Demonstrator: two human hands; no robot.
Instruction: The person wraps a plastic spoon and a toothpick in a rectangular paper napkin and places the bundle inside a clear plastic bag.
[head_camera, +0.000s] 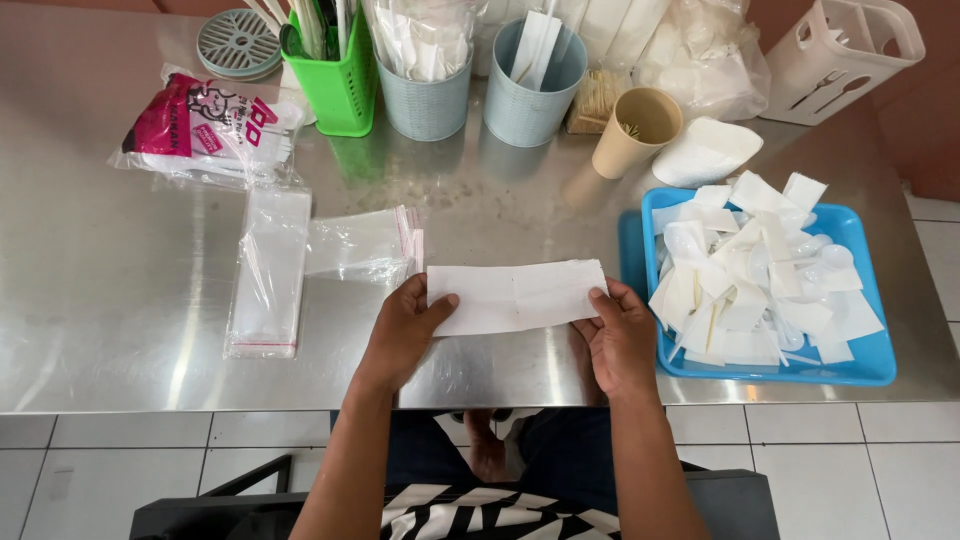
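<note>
White paper napkin (517, 297) is held flat over steel table (120, 300) edge, pinched at its ends by left hand (403, 332) and right hand (622, 340). Blue tray (872, 362) of folded napkins sits just right; clear plastic sleeves (268, 270) lie left.

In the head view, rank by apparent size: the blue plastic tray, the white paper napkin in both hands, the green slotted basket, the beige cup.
1. Blue plastic tray
2. White paper napkin
3. Green slotted basket, farther away and partly cropped, so unsure
4. Beige cup
</note>
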